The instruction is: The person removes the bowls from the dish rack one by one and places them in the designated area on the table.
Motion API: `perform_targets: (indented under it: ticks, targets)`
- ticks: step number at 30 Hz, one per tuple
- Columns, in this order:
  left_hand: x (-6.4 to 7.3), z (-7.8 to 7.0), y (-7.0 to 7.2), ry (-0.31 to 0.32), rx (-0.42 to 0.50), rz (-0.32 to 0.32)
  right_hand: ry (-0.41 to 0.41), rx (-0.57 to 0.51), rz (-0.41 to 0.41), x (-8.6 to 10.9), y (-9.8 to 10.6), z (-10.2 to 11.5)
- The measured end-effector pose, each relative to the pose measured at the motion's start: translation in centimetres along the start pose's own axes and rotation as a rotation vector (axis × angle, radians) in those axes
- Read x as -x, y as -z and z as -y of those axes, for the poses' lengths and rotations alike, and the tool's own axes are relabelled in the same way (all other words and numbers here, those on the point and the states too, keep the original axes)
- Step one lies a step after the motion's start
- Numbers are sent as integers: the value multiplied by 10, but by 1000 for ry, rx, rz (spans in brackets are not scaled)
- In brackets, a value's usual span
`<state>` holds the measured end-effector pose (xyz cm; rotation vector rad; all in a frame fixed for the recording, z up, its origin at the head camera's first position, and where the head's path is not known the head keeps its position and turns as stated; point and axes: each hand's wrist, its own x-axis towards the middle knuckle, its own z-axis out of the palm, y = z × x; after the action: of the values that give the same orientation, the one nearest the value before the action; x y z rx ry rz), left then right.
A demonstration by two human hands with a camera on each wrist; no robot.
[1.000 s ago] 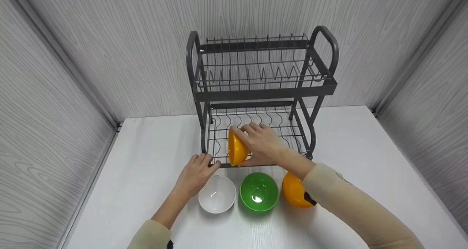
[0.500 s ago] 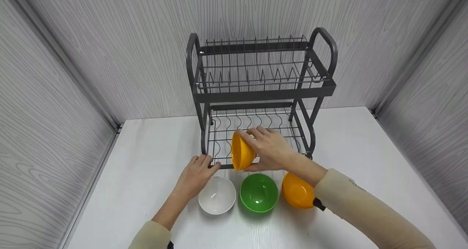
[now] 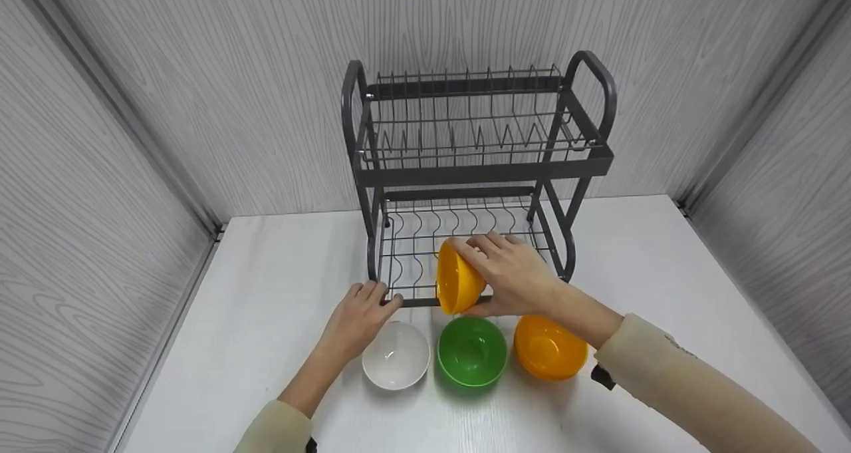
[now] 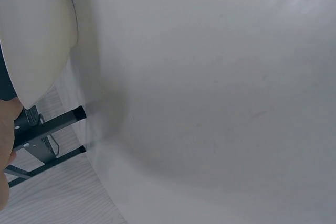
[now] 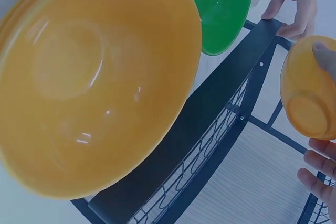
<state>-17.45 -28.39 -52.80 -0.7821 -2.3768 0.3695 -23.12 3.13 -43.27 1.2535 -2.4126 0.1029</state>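
Observation:
In the head view my right hand [image 3: 515, 277] grips an orange bowl [image 3: 460, 279] turned on its side, its opening facing left. It is over the front edge of the lower tier of a dark two-tier dish rack [image 3: 485, 174]. The right wrist view shows the held bowl's rounded outside [image 5: 302, 90], with thumb and fingers around it. My left hand [image 3: 359, 320] holds the rack's front left corner, thumb over the front rail; the left wrist view catches only part of that hand [image 4: 5, 129], behind a white bowl [image 4: 31, 30].
In front of the rack, a white bowl [image 3: 396, 356], a green bowl [image 3: 472, 351] and a second orange bowl [image 3: 550, 348] stand in a row on the white table [image 3: 266, 333]. Pale wood-grain panels [image 3: 266, 107] enclose the table at the back and sides.
My right hand has carried the orange bowl to the right and slightly towards the front. The second orange bowl is less covered by the sleeve. My left hand keeps its place on the rack.

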Motion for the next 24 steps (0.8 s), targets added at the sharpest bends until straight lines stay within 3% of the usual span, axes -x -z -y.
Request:
perform_targets:
  ticks: [11,18,24]
  targets:
    - [-2,-1,0,-1,-23,1,-17,-16,3,21,5,-2]
    - [-2,-3,1,13,-25,36,-65,-49,-41,35,7,-4]
    - [-2,-2,1,13,-26,29,-95,-70,-85,44,3,-3]
